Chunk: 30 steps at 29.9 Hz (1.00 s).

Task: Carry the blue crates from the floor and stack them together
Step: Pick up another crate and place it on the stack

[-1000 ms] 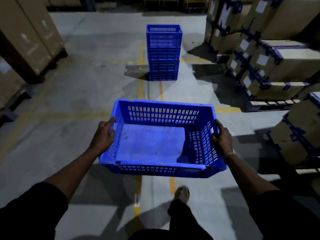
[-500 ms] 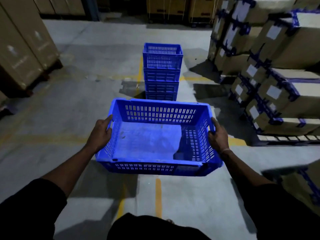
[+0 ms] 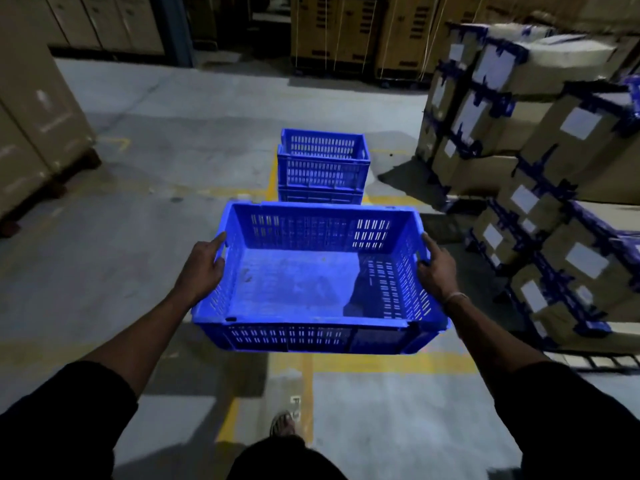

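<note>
I hold the empty crate (image 3: 320, 278) level and clear of the floor, left hand (image 3: 201, 268) and right hand (image 3: 437, 271) curled round opposite end rims for balance; stack (image 3: 322, 168) lies ahead.

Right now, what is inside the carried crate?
The carried crate holds nothing; its scuffed bottom and some shadow show. The left hand and right hand grip its sides.

One head-worn view looks forward and down; close above each hand (wide-angle), floor (image 3: 173, 237) beyond.
</note>
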Available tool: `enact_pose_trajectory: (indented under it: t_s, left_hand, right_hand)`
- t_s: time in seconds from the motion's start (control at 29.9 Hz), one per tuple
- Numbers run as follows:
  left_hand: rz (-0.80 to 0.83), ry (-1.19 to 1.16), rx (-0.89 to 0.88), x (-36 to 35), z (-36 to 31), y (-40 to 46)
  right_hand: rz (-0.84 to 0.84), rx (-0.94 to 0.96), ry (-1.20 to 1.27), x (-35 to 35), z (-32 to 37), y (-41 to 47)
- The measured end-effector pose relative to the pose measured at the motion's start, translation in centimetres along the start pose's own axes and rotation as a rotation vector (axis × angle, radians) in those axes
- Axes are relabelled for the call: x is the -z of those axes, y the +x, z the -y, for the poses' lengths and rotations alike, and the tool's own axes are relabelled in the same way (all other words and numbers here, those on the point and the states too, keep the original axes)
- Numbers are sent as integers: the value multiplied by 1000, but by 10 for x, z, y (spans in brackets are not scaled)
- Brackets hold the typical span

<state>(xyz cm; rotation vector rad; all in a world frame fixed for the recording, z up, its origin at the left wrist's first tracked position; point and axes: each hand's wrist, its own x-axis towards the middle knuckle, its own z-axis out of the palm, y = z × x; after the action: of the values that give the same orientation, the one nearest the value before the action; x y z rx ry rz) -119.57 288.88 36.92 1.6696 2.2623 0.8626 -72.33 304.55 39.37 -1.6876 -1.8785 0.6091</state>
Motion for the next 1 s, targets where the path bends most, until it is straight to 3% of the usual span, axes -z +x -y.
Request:
enact_pose_trajectory:
  t_s: [0.27,0.47,1.0]
  left_hand:
    - [21,27,-12,-4,-2,206]
    - [24,24,7,-35,-10,344]
    - [-58,58,47,-115,-43,667]
  right_hand:
    - [-40,-62,36,-33,42,181]
    - [-16,-85,78,-62,34,327]
    - [16,41,3,-106,54,698]
